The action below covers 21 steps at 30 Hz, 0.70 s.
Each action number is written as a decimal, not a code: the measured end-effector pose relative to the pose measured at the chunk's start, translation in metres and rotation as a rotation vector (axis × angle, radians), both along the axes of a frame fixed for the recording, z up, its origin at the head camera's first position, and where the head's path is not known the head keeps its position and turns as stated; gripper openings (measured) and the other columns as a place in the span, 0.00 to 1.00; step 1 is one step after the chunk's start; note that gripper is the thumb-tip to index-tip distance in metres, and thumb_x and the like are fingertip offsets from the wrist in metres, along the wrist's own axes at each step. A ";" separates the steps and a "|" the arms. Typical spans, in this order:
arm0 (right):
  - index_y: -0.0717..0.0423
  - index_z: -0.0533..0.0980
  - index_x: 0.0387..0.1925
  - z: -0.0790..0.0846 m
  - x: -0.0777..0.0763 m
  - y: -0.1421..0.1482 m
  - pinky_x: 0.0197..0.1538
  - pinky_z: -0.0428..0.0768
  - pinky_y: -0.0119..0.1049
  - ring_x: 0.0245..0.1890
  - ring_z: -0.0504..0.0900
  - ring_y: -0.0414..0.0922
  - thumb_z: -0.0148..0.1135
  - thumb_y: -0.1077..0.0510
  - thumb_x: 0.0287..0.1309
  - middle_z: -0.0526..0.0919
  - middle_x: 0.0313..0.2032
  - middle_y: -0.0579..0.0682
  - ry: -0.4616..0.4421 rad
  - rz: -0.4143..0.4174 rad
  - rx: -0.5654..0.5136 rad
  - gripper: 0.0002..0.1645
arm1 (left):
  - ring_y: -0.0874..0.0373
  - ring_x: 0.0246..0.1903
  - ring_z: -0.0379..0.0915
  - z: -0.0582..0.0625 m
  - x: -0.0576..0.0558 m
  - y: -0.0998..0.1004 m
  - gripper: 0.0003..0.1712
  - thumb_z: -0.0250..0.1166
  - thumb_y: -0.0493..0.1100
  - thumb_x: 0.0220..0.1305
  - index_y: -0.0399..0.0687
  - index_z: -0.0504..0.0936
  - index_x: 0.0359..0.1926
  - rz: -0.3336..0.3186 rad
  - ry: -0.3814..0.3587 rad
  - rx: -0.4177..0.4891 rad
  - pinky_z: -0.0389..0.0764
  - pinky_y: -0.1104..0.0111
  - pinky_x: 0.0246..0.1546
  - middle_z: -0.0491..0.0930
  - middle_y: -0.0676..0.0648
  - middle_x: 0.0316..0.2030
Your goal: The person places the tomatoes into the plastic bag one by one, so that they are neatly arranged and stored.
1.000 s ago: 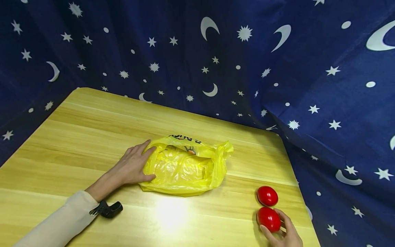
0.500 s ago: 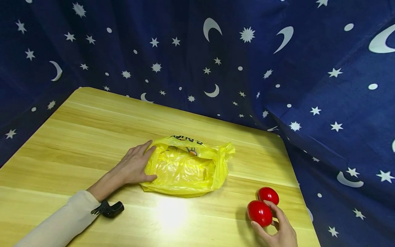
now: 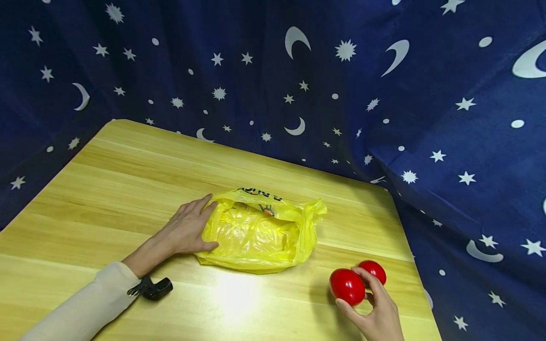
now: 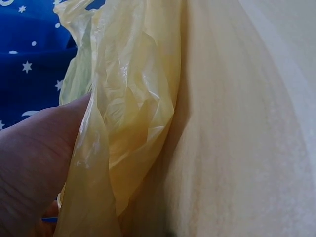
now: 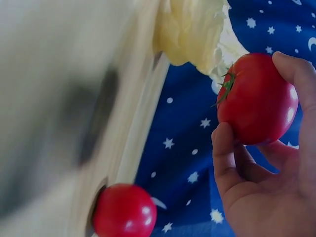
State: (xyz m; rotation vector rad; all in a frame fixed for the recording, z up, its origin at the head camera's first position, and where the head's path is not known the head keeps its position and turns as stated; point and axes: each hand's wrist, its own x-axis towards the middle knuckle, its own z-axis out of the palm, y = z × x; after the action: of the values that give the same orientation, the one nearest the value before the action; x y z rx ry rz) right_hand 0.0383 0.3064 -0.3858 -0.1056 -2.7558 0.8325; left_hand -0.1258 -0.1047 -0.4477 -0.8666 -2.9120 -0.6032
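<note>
A yellow plastic bag (image 3: 256,232) lies mouth up on the table, with black print on its far side. Spread along its left edge is my left hand (image 3: 183,230), its thumb and fingers touching the bag; in the left wrist view the bag's film (image 4: 133,98) covers part of that hand. My right hand (image 3: 377,310) pinches a red tomato (image 3: 347,287) between thumb and fingers, raised off the table. The right wrist view shows this tomato (image 5: 256,98) with its green stem end. Behind the right hand a second tomato (image 3: 373,272) rests on the table, partly hidden.
The wooden table (image 3: 141,180) has its right edge near the second tomato. A dark blue curtain (image 3: 256,71) with moons and stars hangs behind and to the right. A black device (image 3: 153,288) is strapped at the left wrist.
The right hand has lifted the nearer tomato and carried it left and slightly away, towards the bag. The left hand stays at the bag's left edge. The second tomato has stayed put.
</note>
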 end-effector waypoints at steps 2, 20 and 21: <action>0.50 0.73 0.53 0.002 -0.003 -0.003 0.35 0.75 0.19 0.40 0.74 0.30 0.84 0.58 0.27 0.78 0.45 0.43 0.006 0.014 0.010 0.45 | 0.35 0.62 0.58 -0.001 0.000 0.000 0.61 0.70 0.68 0.40 0.35 0.61 0.67 -0.001 0.001 0.000 0.60 0.42 0.58 0.52 0.32 0.69; 0.49 0.73 0.54 0.012 -0.025 -0.024 0.38 0.78 0.23 0.40 0.77 0.37 0.83 0.57 0.29 0.78 0.49 0.40 0.019 0.156 -0.025 0.44 | 0.37 0.64 0.55 -0.001 -0.001 0.000 0.61 0.69 0.69 0.41 0.36 0.60 0.68 -0.005 -0.011 -0.016 0.58 0.43 0.60 0.51 0.33 0.70; 0.49 0.73 0.54 0.012 -0.026 -0.025 0.39 0.78 0.24 0.40 0.77 0.37 0.83 0.57 0.30 0.78 0.49 0.40 0.021 0.166 -0.031 0.44 | 0.37 0.64 0.55 -0.001 -0.001 0.000 0.61 0.69 0.69 0.41 0.36 0.60 0.68 -0.006 -0.013 -0.017 0.58 0.43 0.60 0.51 0.33 0.70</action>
State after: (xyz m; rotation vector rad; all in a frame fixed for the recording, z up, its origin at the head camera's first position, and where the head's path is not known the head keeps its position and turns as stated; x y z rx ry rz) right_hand 0.0120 0.2810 -0.3739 0.1274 -2.7609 0.9115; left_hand -0.1267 -0.1046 -0.4484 -0.8765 -2.9315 -0.5880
